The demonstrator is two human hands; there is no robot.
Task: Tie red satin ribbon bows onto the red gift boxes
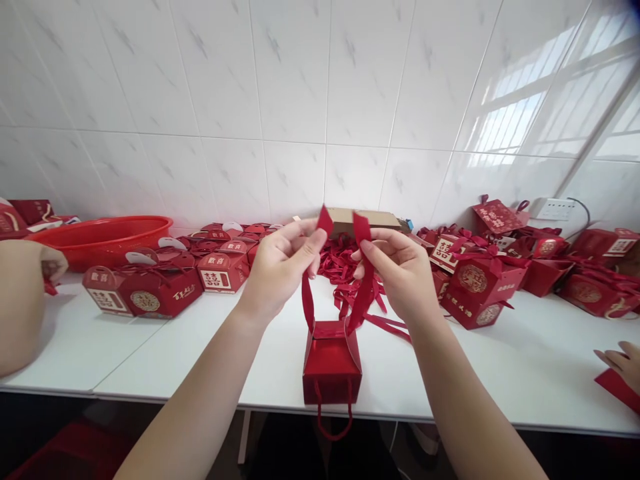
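A small shiny red gift box (332,357) stands at the table's front edge, its cord handle (335,437) hanging down over the edge. Dark red ribbon (361,300) rises from both sides of its top. My left hand (283,267) pinches one ribbon end between thumb and fingers. The other end is pinched in my right hand (397,270). Both ends are held up above the box, apart from each other, with no knot visible between them. Behind the box lies a loose heap of red ribbons (345,263).
Several finished-looking red boxes (165,290) stand at left, before a red plastic basin (115,233). More boxes with bows (483,287) are piled at right. A cardboard box (363,219) sits against the tiled wall. Other people's hands show at the left edge (53,260) and right edge (625,363).
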